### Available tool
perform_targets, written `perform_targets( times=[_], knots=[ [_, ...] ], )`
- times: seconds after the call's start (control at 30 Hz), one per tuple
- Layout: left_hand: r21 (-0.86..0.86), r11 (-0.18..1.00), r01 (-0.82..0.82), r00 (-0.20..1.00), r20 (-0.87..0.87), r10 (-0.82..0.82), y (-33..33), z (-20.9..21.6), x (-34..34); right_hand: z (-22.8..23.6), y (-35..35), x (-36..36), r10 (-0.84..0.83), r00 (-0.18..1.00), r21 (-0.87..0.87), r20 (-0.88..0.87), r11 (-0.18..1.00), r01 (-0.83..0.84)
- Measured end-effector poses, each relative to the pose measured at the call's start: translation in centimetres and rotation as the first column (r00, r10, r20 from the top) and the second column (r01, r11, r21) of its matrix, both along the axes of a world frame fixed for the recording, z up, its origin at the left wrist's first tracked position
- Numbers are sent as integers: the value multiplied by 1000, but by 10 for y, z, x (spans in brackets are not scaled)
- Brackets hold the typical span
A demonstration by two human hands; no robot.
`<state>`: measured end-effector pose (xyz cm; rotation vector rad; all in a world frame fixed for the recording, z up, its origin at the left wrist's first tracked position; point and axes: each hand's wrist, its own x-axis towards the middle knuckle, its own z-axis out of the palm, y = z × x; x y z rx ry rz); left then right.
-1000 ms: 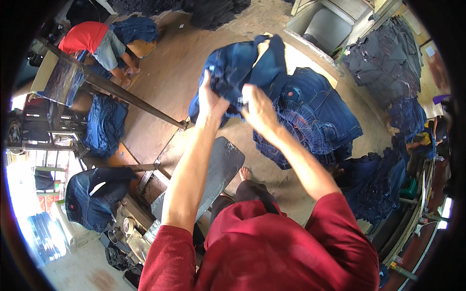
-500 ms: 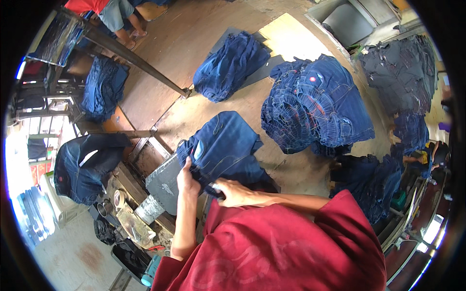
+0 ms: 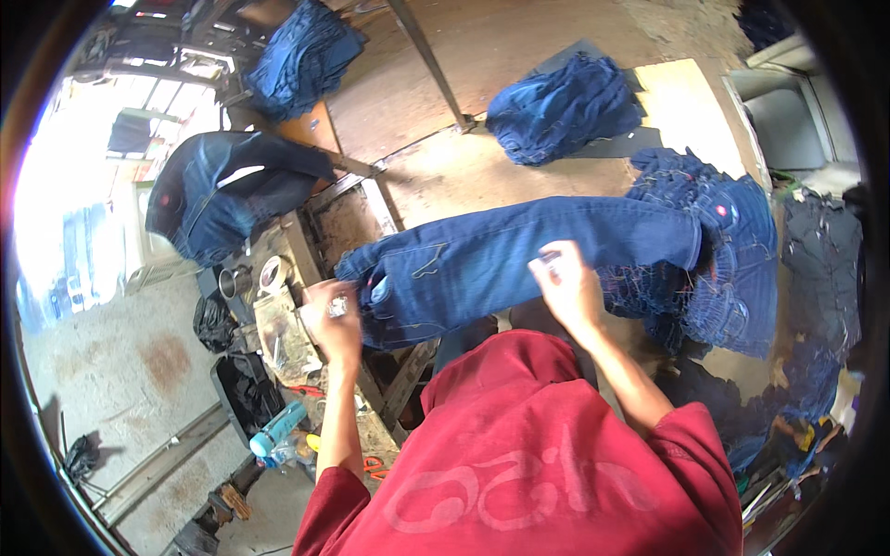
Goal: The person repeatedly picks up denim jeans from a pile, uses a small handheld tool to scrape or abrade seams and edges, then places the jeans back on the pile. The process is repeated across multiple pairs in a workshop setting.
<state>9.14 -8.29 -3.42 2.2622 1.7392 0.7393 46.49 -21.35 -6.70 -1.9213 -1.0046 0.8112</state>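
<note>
A pair of blue jeans (image 3: pixel 482 264) stretches out flat and lengthwise in front of me, its waist end to the left and its leg reaching right over a pile of denim. At the waist end, my left hand (image 3: pixel 332 320) is closed at the fabric's edge, smeared by motion, with a small pale, shiny spot by its fingers. Over the lower edge of the leg, my right hand (image 3: pixel 570 285) has its fingers curled in. Something small and whitish shows at those fingertips, too blurred to name.
Stacked denim garments (image 3: pixel 732 269) lie at the right, a blue denim bundle (image 3: pixel 565 109) beyond. Dark jeans (image 3: pixel 227 195) hang over a beam at the left. A tape roll (image 3: pixel 274 275), an orange-handled tool (image 3: pixel 375 466) and a turquoise bottle (image 3: pixel 278 428) are at lower left. A metal post (image 3: pixel 431 65) stands ahead.
The jeans, bunched between my hands before, now lie stretched out to the right. My hands have moved apart, the right one farther right. The view has shifted left.
</note>
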Motion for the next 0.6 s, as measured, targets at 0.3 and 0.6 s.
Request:
perform_targets(
  times=[0.3, 0.6],
  knots=[
    [-383, 726, 571, 792, 26, -609, 78, -50, 64, 16, 16, -42, 142, 989, -12, 43, 990, -142],
    [-354, 590, 726, 660, 115, -743, 128, -95, 78, 7, 64, -157, 137, 918, 35, 373, 986, -162]
  ],
)
